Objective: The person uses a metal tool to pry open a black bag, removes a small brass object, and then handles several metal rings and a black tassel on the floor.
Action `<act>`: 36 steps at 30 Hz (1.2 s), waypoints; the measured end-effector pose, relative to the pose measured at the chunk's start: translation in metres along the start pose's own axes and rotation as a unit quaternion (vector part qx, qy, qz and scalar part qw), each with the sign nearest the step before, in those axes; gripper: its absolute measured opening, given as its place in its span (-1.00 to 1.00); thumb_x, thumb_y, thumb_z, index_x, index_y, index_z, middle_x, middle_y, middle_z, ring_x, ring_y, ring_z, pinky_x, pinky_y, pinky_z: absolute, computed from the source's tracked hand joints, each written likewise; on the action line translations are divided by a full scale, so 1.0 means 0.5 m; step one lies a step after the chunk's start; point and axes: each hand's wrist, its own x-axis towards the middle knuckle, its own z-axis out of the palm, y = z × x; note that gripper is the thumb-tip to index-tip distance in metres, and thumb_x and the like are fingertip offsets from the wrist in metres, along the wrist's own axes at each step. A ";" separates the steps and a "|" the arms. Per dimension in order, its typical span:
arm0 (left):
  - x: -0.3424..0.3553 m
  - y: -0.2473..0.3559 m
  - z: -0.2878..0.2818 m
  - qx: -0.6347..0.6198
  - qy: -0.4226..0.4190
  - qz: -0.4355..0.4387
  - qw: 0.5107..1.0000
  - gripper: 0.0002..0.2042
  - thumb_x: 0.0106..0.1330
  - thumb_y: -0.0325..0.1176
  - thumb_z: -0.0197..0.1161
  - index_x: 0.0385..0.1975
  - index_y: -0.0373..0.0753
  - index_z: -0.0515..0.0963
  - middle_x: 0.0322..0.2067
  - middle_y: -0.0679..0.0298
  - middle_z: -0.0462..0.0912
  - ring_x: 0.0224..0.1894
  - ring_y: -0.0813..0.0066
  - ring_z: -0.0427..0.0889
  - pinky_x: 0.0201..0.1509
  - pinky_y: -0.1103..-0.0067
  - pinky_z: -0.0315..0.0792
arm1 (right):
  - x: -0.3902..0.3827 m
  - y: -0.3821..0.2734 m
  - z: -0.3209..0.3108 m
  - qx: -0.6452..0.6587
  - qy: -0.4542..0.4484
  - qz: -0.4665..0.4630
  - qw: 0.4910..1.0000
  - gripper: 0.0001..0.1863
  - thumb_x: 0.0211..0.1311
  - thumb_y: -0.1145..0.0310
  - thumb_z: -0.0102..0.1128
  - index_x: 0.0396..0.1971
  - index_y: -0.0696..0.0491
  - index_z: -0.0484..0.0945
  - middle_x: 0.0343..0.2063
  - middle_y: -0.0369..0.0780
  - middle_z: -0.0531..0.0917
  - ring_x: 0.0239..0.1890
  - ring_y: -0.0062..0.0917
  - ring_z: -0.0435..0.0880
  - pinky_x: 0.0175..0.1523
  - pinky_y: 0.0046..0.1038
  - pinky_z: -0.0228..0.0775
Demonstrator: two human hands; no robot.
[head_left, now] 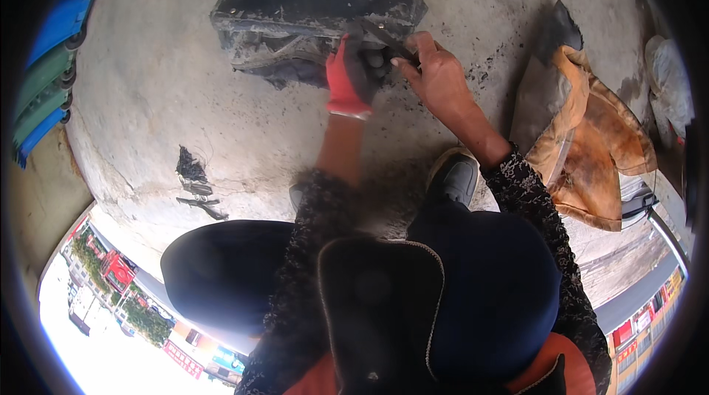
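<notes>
On the concrete ground ahead lies a long, scuffed, dark piece (317,5) with metal studs along its upper part and a ragged, torn near side. My left hand (349,79), in a red glove with a dark palm, is closed on its near edge; some of the fingers are hidden. In my bare right hand (443,79) is a narrow, dark, knife-like tool (393,43), gripped between thumb and fingers. Its tip slants up and left, against the studded piece just above the glove.
Dark torn scraps (194,177) lie on the ground at the left. A stained tan and orange cloth or leather bundle (583,151) lies at the right, with a pale bag (668,81) beyond it. Blue and green panels (48,62) line the far left. My shoe (453,177) stands close by.
</notes>
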 end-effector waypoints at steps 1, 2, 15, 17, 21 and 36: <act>-0.004 0.003 0.004 0.009 0.015 -0.003 1.000 -0.70 0.42 -0.06 0.09 -0.22 -0.17 0.58 -0.47 0.26 0.62 -0.46 0.33 0.59 -0.44 0.45 0.41 | 0.004 0.001 0.002 -0.023 0.001 -0.038 0.999 -0.73 0.21 0.30 0.27 -0.35 0.18 0.41 -0.52 -0.02 0.62 -0.54 -0.18 0.65 -0.47 -0.21 0.50; -0.002 0.001 0.006 0.027 0.019 0.031 0.999 -0.71 0.42 -0.08 0.10 -0.22 -0.18 0.58 -0.45 0.25 0.63 -0.44 0.33 0.60 -0.43 0.44 0.42 | 0.008 0.001 0.003 -0.046 0.002 -0.076 0.996 -0.77 0.22 0.33 0.23 -0.37 0.17 0.40 -0.52 0.01 0.62 -0.53 -0.13 0.66 -0.46 -0.19 0.50; 0.034 -0.024 -0.012 0.173 -0.030 0.198 0.964 -0.79 0.38 -0.28 0.11 -0.36 -0.30 0.54 -0.55 0.21 0.61 -0.61 0.44 0.55 -0.58 0.54 0.41 | 0.051 0.004 0.020 -0.182 -0.055 -0.114 0.975 -0.90 0.17 0.45 0.11 -0.37 0.08 0.38 -0.52 -0.10 0.62 -0.55 -0.17 0.64 -0.49 -0.19 0.46; 0.031 -0.011 -0.012 0.141 -0.018 0.148 0.979 -0.81 0.38 -0.31 0.10 -0.37 -0.29 0.54 -0.54 0.22 0.60 -0.61 0.45 0.54 -0.60 0.55 0.38 | 0.053 0.004 0.025 -0.162 -0.046 -0.108 0.980 -0.88 0.15 0.44 0.14 -0.36 0.08 0.38 -0.51 -0.10 0.62 -0.54 -0.16 0.64 -0.48 -0.20 0.47; 0.008 0.001 0.023 0.019 0.007 0.076 0.997 -0.87 0.35 -0.38 0.09 -0.37 -0.26 0.52 -0.56 0.24 0.56 -0.59 0.45 0.53 -0.61 0.53 0.35 | 0.015 0.030 0.007 -0.132 -0.055 -0.102 0.984 -0.87 0.14 0.47 0.15 -0.35 0.08 0.39 -0.49 -0.08 0.62 -0.51 -0.14 0.64 -0.44 -0.20 0.48; 0.037 -0.025 -0.044 0.351 -0.076 0.266 0.895 -0.88 0.39 -0.35 0.06 -0.24 -0.23 0.48 -0.54 0.20 0.54 -0.52 0.34 0.54 -0.49 0.47 0.41 | 0.042 0.018 0.019 -0.106 -0.036 -0.143 0.983 -0.88 0.15 0.48 0.15 -0.35 0.08 0.39 -0.51 -0.07 0.60 -0.52 -0.12 0.63 -0.43 -0.20 0.48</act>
